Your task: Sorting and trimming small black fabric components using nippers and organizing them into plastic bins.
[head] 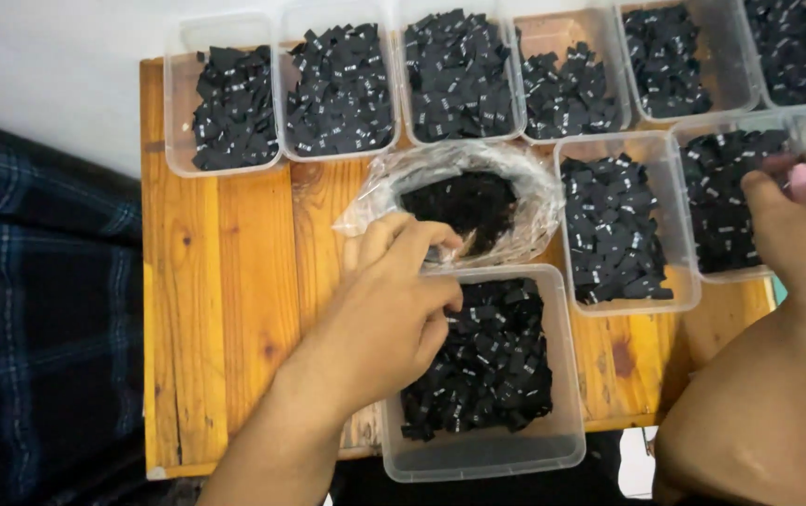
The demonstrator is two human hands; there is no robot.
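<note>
— Where do we find our left hand (393, 309)?

— At the near rim of the plastic bag (459, 197) of black tags, fingers (426, 245) pinched shut on its edge. The bag lies just beyond them, its long axis across the counter (225, 309).

— And our right hand (801, 220)?

— Farther off, right of the bag, over a clear tub (735, 201); we cannot tell its grip.

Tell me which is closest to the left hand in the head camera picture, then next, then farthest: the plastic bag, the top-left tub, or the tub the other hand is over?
From the left hand:
1. Plastic bag of black pieces, touching its fingertips, just above it.
2. Top-left tub, at the table's far-left corner.
3. Tub on the right, under the right hand, farthest.
</note>
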